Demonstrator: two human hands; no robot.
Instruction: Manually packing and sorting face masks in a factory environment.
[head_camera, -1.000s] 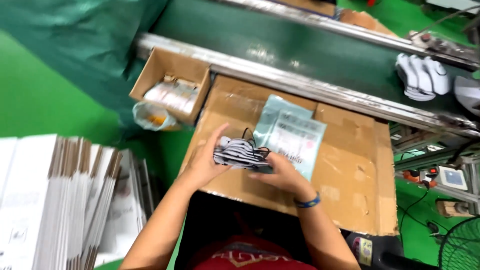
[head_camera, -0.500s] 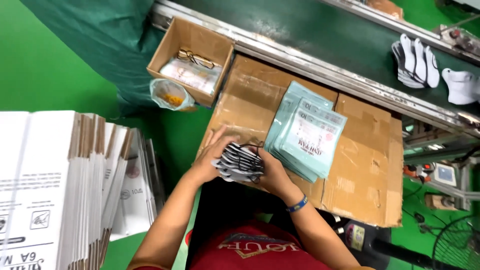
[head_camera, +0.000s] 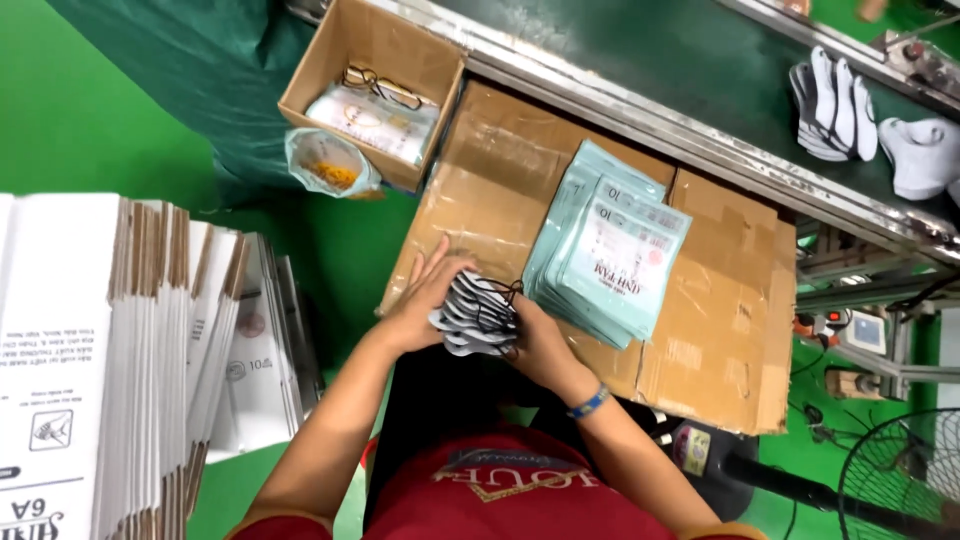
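Head view: both hands have drawn the stack of face masks (head_camera: 478, 315) toward the near edge of the cardboard work surface (head_camera: 720, 330). Left hand (head_camera: 425, 300) and right hand (head_camera: 535, 345) grip the stack from opposite sides, squaring it beside the pile of teal pouches (head_camera: 610, 255).

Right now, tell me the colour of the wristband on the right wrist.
Blue. The wristband sits just behind the right hand; the head view shows it best.
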